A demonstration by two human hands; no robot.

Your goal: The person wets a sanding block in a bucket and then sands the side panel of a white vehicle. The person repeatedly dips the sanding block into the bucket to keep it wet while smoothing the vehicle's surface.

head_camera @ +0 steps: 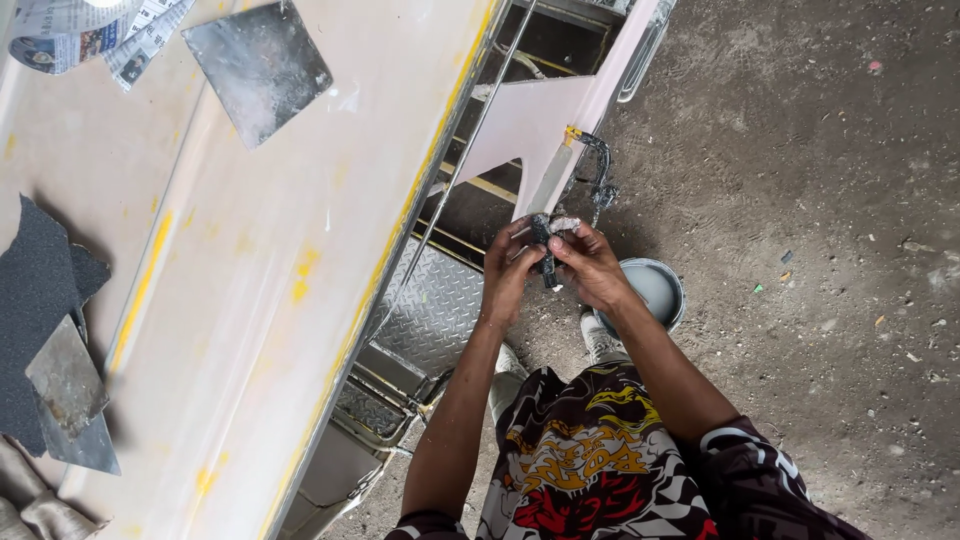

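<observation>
Just off the sanded panel's point(300, 200) right edge, above the grey metal bucket point(655, 290) on the dirt floor point(820, 200), the left hand point(508, 272) and right hand point(590, 265) meet, fingers pinched narrow around a small dark putty-smeared scraper point(545, 250). Its long axis runs roughly vertical in view. Open floor lies to the right.

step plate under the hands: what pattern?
Raised diamond tread on bare grey metal step plate; head view.

A grey bucket point(655, 290) sits on the dirt floor point(820, 200) just right of the hands. Far left lie a metal scraper point(258, 65), newspaper point(85, 35) and dark sandpaper point(35, 290).
</observation>
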